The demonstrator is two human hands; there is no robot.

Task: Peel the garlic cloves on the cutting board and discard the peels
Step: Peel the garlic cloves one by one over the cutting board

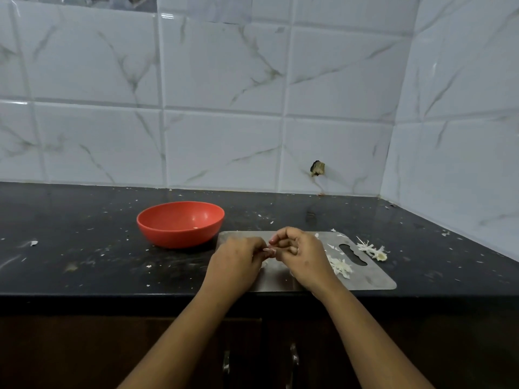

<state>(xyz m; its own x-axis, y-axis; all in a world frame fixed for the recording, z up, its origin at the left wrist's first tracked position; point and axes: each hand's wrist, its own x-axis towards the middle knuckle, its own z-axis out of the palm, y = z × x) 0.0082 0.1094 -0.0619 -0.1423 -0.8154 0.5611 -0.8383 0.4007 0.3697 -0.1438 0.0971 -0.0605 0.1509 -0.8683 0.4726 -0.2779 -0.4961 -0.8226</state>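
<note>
A red bowl [179, 224] sits on the dark counter [84, 248], just left of the grey cutting board [373, 279]. Over the board, the left hand [238, 259] and the right hand [303, 256] meet with curled fingers, pinching a small garlic clove [270, 249] between them. Peels [341, 266] lie on the board to the right.

The left hand [238, 258] and right hand [302, 255] pinch a small pale piece [268, 250] between them: clove or peel, too small to tell. They're hiding the middle of the cutting board [373, 276]. That speck [195, 227] in the red bowl [179, 235]? Unreadable too.
</note>
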